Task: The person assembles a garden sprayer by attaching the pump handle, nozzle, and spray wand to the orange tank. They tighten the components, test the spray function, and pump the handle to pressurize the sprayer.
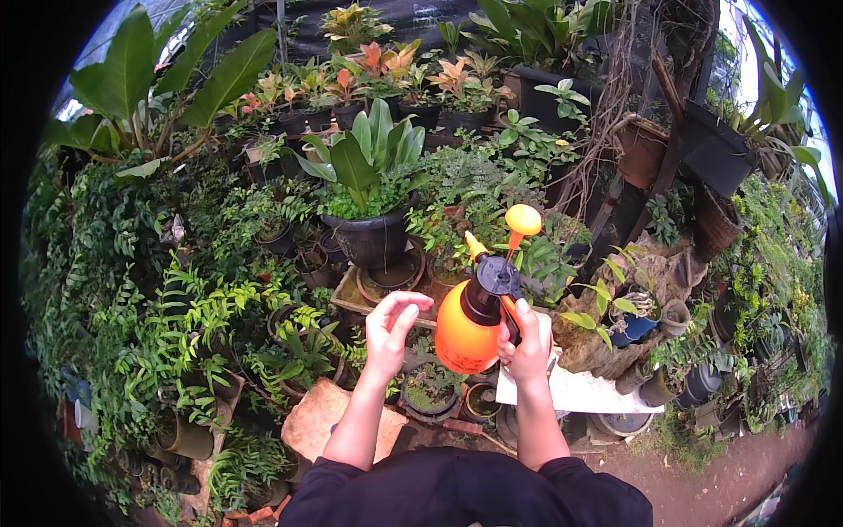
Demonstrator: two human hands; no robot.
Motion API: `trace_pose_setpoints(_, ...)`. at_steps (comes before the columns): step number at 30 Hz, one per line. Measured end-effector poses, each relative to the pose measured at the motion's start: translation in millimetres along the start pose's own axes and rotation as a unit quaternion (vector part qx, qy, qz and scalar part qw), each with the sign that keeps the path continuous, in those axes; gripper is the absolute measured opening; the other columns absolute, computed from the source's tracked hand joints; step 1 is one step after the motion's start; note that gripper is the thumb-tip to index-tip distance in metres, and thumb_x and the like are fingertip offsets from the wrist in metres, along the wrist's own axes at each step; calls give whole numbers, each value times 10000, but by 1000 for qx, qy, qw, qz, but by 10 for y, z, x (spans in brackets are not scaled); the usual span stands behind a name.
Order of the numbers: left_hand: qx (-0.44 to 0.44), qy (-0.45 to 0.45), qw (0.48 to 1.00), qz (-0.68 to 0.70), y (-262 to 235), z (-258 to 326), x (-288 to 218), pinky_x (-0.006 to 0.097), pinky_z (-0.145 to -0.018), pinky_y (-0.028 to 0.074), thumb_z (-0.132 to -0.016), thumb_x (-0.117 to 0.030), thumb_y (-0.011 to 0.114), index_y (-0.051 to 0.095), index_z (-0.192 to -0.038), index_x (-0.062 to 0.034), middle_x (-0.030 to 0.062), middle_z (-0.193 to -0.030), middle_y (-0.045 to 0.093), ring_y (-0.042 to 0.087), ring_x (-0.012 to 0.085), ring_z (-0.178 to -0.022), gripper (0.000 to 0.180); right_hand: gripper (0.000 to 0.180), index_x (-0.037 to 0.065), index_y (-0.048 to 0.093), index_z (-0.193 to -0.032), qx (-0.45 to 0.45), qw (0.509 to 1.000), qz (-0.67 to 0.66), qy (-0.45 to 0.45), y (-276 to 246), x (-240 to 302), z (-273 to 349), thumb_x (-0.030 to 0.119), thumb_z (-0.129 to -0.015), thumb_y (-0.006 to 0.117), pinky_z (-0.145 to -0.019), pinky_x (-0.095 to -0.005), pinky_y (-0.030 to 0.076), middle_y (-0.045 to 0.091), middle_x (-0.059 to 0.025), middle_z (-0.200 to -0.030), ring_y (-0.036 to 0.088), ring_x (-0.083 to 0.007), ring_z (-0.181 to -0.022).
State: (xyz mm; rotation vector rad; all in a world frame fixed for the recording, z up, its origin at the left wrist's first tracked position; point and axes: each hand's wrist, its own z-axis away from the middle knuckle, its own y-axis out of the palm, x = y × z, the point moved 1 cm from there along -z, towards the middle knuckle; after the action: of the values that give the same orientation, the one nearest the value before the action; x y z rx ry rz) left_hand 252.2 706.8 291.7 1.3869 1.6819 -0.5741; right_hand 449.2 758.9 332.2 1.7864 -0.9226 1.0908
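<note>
An orange pump spray bottle with a black collar is held up in front of me. My right hand is wrapped round its handle on the right side. On top, the pump rod stands raised under a round yellow-orange knob, and a yellow nozzle points away to the upper left. To the left of the bottle and apart from it, my left hand is raised with curved fingers, the thumb apart from them and nothing between.
Beyond the bottle stands a large black pot with a broad-leaved plant. A white board lies to the right, a tan slab at the lower left. Dense foliage fills the left side. At the far right, a black planter juts out near a tilted post.
</note>
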Motion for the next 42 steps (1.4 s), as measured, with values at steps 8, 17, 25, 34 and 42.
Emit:
trace_pose_setpoints(8,188,-260,942,102,742,564,224,343,-864,545,-1036,-304,461,627,-1134,108,156,-1012,704,695,219,-929,454,568,-14,587,-690,-19,989,148,-23,-408,-392,370,394,-1036,397,-393,-243,319,495,-21,-492,438,-86,-393)
trace_pose_setpoints(17,-27,-268,905,329,1207,684,518,344,-1009,455,-1066,-421,270,587,-1111,32,197,-1154,655,616,243,-1094,555,360,5,637,-802,19,803,500,-325,-429,-371,424,307,-975,545,-500,-406,453,629,-143,-650,613,-296,-552)
trace_pose_setpoints(25,-40,-278,946,163,1063,695,308,234,-391,317,-1009,-460,359,517,-797,-70,-1,-519,446,368,99,-380,471,279,24,633,-988,37,821,423,-381,-530,727,-221,276,-878,678,-592,-357,483,603,-99,-802,616,-246,-677)
trace_pose_setpoints(34,-64,-229,969,63,757,873,149,238,-359,260,-992,-469,377,475,-706,-51,-26,-459,354,311,77,-357,516,370,62,603,-646,320,696,538,-352,525,870,-830,282,-934,532,-490,-461,455,579,-131,-554,590,-357,-516)
trace_pose_setpoints(42,-94,-238,965,48,626,1024,122,245,-362,269,-974,-425,413,485,-706,-43,-3,-462,386,338,87,-368,472,247,70,592,-727,239,773,410,-421,701,544,-758,223,-914,544,-480,-438,471,598,-118,-602,615,-324,-556)
